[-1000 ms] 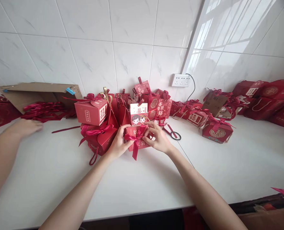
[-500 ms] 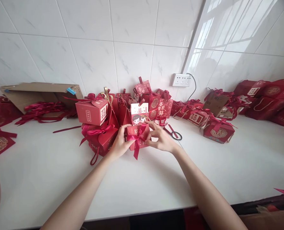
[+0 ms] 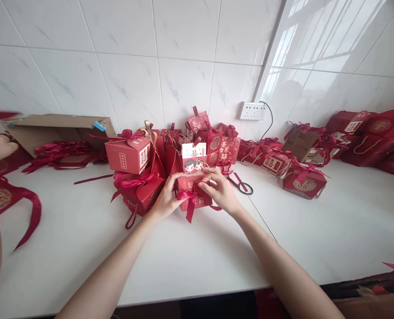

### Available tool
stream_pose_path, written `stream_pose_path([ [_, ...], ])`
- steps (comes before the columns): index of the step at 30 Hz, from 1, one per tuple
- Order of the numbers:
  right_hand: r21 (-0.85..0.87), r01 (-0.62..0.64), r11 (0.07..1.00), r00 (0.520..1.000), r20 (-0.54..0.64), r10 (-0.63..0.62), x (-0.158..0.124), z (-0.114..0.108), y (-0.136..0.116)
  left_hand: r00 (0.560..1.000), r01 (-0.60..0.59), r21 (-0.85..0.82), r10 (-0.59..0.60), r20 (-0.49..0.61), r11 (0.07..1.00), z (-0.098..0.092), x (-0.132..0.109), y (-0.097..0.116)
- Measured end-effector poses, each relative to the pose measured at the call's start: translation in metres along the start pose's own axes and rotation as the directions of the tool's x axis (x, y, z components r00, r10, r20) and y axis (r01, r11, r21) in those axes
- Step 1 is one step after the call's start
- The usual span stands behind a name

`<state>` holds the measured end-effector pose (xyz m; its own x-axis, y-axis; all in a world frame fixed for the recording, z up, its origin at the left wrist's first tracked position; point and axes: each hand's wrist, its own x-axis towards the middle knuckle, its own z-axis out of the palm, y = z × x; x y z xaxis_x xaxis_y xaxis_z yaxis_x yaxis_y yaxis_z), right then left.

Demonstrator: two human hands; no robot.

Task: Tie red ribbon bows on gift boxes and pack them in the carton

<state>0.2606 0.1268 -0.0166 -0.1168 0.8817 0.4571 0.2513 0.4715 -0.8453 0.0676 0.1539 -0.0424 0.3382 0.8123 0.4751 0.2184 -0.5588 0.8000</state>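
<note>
Right fingers (image 3: 210, 190) moved over ribbon (image 3: 190, 207), curled, hold unclear; left fingers (image 3: 172, 181) clasp the box (image 3: 184, 182)

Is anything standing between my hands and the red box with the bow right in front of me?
Nothing visible does. Your left hand touches the left side of the red box, and your right hand is at its bow. The cartoon-printed panel rises behind.
</note>
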Motion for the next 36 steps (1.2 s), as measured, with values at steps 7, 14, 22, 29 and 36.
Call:
stream_pose_path([
  [7, 0.114, -0.255, 0.960, 0.952, 0.204, 0.229, 0.008, -0.027, 0.005, 0.998, 0.057, -0.017, -0.058, -0.027, 0.998, 0.002, 0.001, -0.002],
  [14, 0.145, -0.336, 0.931, 0.914, 0.287, 0.285, 0.009, -0.033, 0.021, 0.963, -0.053, -0.065, 0.034, -0.266, 0.997, 0.013, -0.004, -0.015],
  [22, 0.161, -0.402, 0.901, 0.900, 0.252, 0.356, 0.006, -0.027, 0.009, 0.996, -0.053, -0.191, 0.039, -0.076, 0.980, 0.004, -0.009, -0.009],
  [29, 0.183, -0.380, 0.907, 0.921, 0.169, 0.352, 0.004, -0.018, -0.002, 0.988, -0.019, 0.057, 0.028, -0.150, 0.998, 0.008, -0.009, -0.005],
  [36, -0.016, -0.220, 0.975, 0.975, -0.022, 0.220, 0.002, -0.009, 0.000, 0.968, -0.179, 0.239, 0.214, -0.131, 0.954, 0.007, -0.007, 0.002],
])
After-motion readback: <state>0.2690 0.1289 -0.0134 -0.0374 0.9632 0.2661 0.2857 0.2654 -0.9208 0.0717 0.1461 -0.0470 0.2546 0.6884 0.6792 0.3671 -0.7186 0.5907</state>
